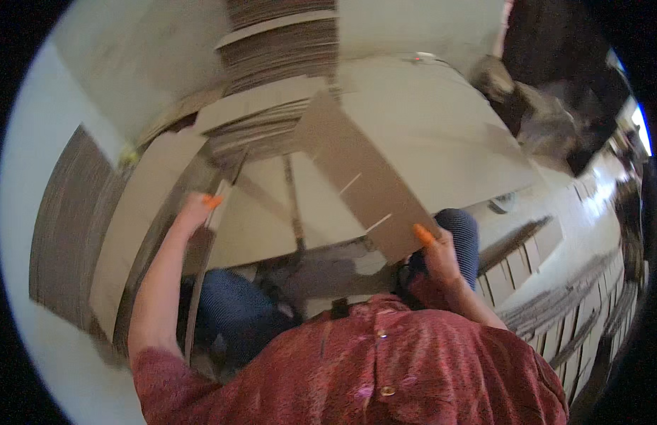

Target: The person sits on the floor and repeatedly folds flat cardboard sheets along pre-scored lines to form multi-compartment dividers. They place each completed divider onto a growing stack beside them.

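Observation:
My right hand (pixel 440 256) grips the near end of a long brown cardboard strip (pixel 353 166), which slants away to the far left. Two pale slits cross part of its width. My left hand (pixel 196 212) is closed on another cardboard piece (pixel 204 263), seen almost edge-on and reaching back past my left knee. Both thumbs or fingertips carry orange covers. Fingers behind the pieces are hidden. Under the held strip lies a wide pale board (pixel 427 134), a dark gap running across its left part.
Stacked cardboard sheets (pixel 279 53) rise at the back, with a lower stack (pixel 261 106) before them. More sheets (pixel 73 219) lean at the left. Slotted cardboard pieces (pixel 516 262) lie in rows at the right. Dark bundled material (pixel 555 78) stands at the far right.

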Demonstrator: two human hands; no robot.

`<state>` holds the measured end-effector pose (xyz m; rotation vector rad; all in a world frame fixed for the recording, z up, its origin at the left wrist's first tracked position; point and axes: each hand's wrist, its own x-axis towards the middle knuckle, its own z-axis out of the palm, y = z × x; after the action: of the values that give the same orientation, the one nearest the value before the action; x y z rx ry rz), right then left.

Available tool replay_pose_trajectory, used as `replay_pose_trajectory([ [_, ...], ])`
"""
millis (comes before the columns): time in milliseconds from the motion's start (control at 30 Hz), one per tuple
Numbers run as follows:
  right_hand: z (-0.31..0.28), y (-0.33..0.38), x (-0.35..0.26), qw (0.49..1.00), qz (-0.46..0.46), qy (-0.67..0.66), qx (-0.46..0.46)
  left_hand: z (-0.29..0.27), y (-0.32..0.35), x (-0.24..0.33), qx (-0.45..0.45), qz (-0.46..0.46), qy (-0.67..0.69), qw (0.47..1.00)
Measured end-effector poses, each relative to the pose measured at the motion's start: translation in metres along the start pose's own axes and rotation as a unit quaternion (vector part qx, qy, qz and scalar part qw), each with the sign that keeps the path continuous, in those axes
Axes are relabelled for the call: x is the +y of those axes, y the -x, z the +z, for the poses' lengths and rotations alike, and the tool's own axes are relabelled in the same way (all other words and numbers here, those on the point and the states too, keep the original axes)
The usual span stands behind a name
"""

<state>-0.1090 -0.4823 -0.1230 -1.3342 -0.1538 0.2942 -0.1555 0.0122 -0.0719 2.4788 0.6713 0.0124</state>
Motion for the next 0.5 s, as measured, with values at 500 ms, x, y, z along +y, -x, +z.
replay_pose_trajectory([
  [500,0.059,-0.029,-0.056,0.969,-0.171,0.162,-0.077,-0.005,0.017,0.107,-0.039,0.134,-0.040,0.989],
])
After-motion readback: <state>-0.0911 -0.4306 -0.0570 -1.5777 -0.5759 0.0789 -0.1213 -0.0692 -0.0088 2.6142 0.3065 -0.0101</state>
